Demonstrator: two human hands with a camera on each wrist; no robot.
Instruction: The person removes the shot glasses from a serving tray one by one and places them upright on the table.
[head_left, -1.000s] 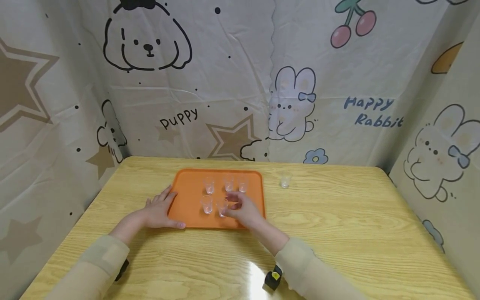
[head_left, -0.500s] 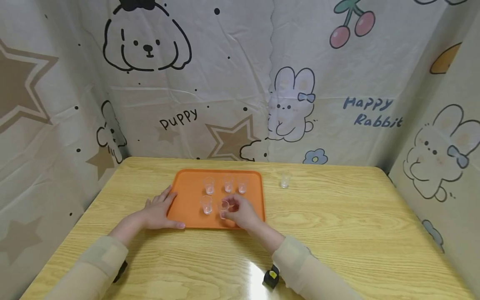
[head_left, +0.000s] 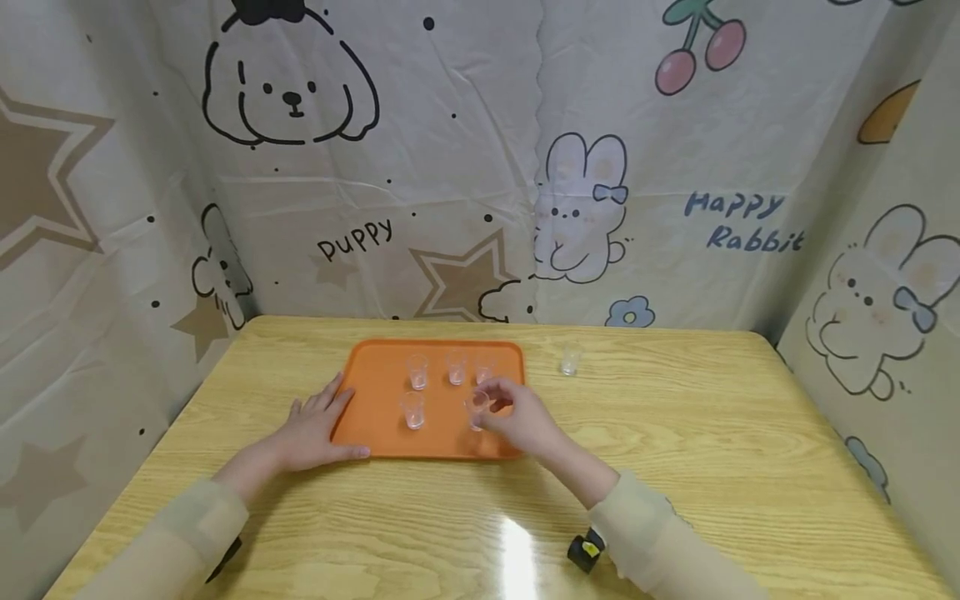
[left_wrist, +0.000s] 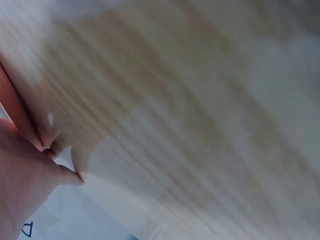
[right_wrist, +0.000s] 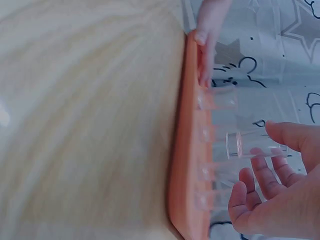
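In the head view, my right hand (head_left: pixel 521 417) pinches a small clear cup (head_left: pixel 476 412) between thumb and fingers over the right part of an orange tray (head_left: pixel 375 375). In the right wrist view, this cup (right_wrist: pixel 250 144) is held apart from the tray floor. Behind it stand three clear cups in a row: the left one (head_left: pixel 417 375), the middle one (head_left: pixel 457 370) and the right one (head_left: pixel 484 367), partly behind my fingers. Another clear cup (head_left: pixel 413 412) stands nearer the front. My left hand (head_left: pixel 315 432) rests spread along the tray's left edge.
A lone clear cup (head_left: pixel 570 362) stands on the wooden table (head_left: pixel 675 433) to the right of the tray. A printed curtain (head_left: pixel 450 167) rises behind the table and at both sides.
My right hand has taken hold of the front cup, lifted it and carried it rightward over the tray. My left hand stays at the tray's edge.
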